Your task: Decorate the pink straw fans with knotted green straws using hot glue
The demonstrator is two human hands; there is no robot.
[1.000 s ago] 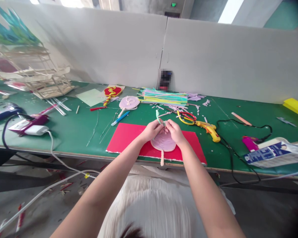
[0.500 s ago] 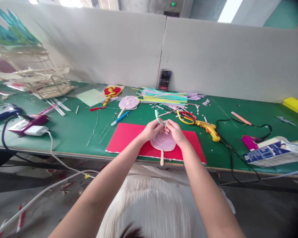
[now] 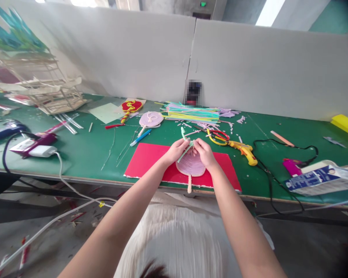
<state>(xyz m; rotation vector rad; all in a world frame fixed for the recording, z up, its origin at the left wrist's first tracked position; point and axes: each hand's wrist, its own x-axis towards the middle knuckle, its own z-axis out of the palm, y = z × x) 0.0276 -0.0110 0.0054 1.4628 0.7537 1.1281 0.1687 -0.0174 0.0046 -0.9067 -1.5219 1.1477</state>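
Observation:
My left hand (image 3: 177, 151) and my right hand (image 3: 203, 152) meet with pinched fingers over a lilac fan-shaped piece (image 3: 190, 165). Between them they hold a mint-green pipe cleaner (image 3: 183, 133). Its curled end sticks up beyond the fingers, and another length slants down past my left fingertips. The lilac piece is round and ribbed, with a pale twisted handle (image 3: 189, 184) pointing towards me over the table's edge. Beneath it lies a red board (image 3: 146, 156). My fingers cover the top of the lilac piece.
Ahead lies a bundle of pastel pipe cleaners (image 3: 193, 114), with scissors (image 3: 217, 136) and a yellow glue gun (image 3: 243, 151) to its right. A finished lilac fan (image 3: 150, 119), a red fan (image 3: 132, 106) and a blue pen (image 3: 140, 138) lie left. A power strip (image 3: 36, 143) trails cables.
The green pipe cleaner has shifted between my fingers, and a length of it now slants down over the lilac piece. My hands have hardly moved.

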